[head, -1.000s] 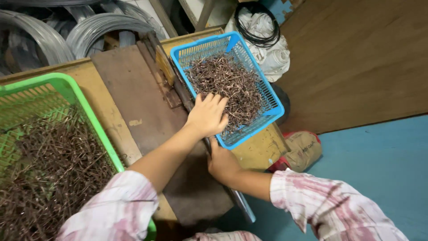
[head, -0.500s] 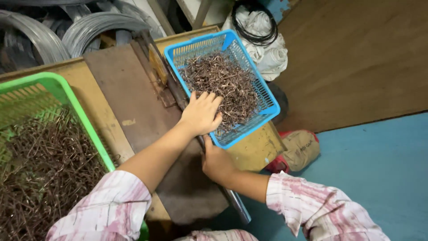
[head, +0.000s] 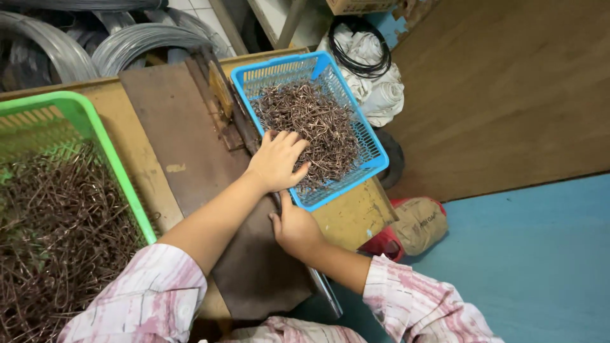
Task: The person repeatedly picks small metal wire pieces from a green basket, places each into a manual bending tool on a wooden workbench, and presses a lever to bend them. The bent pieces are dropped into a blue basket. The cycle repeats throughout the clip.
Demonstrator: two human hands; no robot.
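- The left hand (head: 277, 160) lies spread, palm down, on the heap of bent brown wire pieces (head: 314, 124) in the blue basket (head: 373, 147); its fingers curl slightly into the pile, but whether any pieces are pinched under the palm cannot be told.
- The right hand (head: 295, 227) rests just below the basket's near corner, fingers closed against the dark metal plate (head: 184, 140) at the bench edge; I cannot see what, if anything, it grips.
- Judging by the piles, the work looks partway along: the blue basket is about half covered with pieces, while the green basket (head: 95, 136) on the left holds a much larger tangle of similar wire pieces (head: 57, 235).
- Coils of grey wire (head: 136, 41) lie behind the bench.
- Packages: a white cloth sack (head: 381, 89) with a black cable loop (head: 359, 44) on top stands beyond the blue basket; a tan bag (head: 422, 222) with faint dark printing lies on the floor beside something red (head: 384, 244).
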